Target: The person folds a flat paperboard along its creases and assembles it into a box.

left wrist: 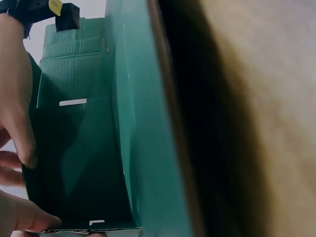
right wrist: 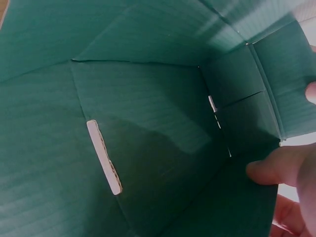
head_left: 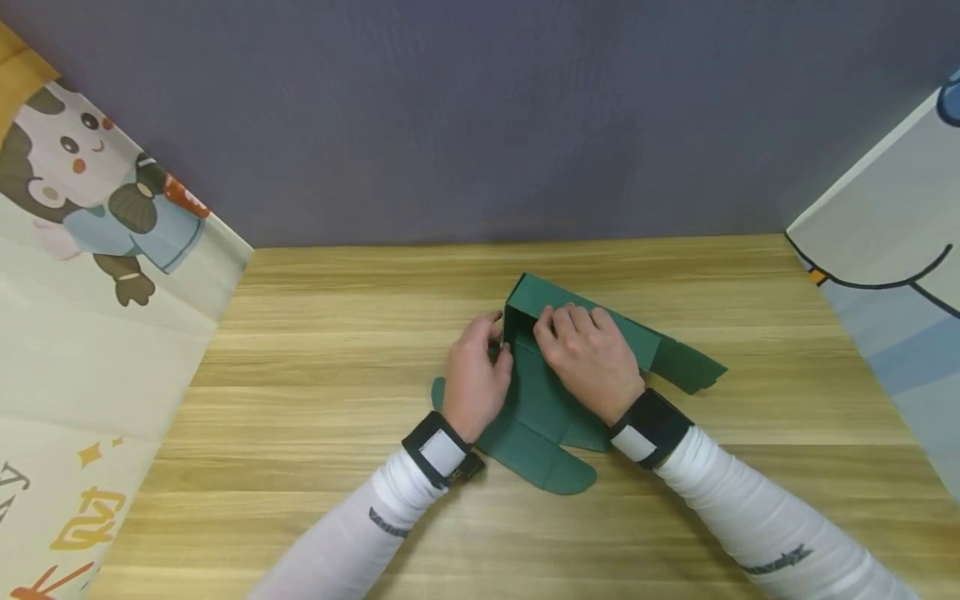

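A partly folded green cardboard box (head_left: 637,333) stands on the table, its open side facing me. At its left end my left hand (head_left: 478,379) pinches the end wall between thumb and fingers. My right hand (head_left: 588,358) grips the long upper wall; in the right wrist view its thumb (right wrist: 281,165) lies inside the box and the fingers outside. A wide lid panel with rounded flaps (head_left: 547,462) spreads toward me. Past the right end, another flap (head_left: 686,367) sticks out. Pale slots (right wrist: 104,158) show along the inner folds in the right wrist view.
The wood-grain table (head_left: 315,350) lies under the box. A dark grey panel (head_left: 487,125) rises at the back. Printed cartoon panels stand on the left (head_left: 172,333) and right (head_left: 900,208).
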`<state>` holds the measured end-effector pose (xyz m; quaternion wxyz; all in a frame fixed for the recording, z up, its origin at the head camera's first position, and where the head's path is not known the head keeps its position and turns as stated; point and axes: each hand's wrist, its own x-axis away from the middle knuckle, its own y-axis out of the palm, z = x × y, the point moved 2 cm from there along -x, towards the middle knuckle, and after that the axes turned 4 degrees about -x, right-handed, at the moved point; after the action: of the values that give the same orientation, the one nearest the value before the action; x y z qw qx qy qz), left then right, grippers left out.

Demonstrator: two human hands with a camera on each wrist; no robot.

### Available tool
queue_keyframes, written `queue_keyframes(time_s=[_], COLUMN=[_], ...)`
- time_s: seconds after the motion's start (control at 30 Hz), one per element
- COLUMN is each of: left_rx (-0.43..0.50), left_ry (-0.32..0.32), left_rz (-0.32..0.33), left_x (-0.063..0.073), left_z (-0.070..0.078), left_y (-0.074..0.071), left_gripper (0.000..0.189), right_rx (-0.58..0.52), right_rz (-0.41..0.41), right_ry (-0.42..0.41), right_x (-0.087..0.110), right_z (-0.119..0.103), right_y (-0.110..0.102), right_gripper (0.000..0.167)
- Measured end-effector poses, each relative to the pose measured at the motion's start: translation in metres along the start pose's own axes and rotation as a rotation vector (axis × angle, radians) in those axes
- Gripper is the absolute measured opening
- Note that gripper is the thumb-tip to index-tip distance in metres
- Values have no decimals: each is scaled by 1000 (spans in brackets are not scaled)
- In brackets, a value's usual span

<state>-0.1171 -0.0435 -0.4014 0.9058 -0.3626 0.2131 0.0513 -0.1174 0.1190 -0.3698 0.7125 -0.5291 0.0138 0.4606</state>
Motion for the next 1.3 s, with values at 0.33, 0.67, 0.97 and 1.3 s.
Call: queue_keyframes(time_s=[0.33,0.67,0.97,1.3], left_rx=[-50,64,17,-17], left_ry=[2,12,-21,-4], left_rz=[-52,-115,-92,-203], left_x=[-4,-14,-35,-49], left_z=[9,-2,-16,-18], left_y=[5,2,0,9], left_gripper=[51,21,41,44], right_rx=[-3,1,-31,-31], right_rz=[25,21,-21,-13], right_ry=[1,-7,-12,-10], right_x=[-1,-2,-2,-1], right_z=[2,0,0,-1], right_y=[-2,-4,-5,-5], right_gripper=[34,35,37,37])
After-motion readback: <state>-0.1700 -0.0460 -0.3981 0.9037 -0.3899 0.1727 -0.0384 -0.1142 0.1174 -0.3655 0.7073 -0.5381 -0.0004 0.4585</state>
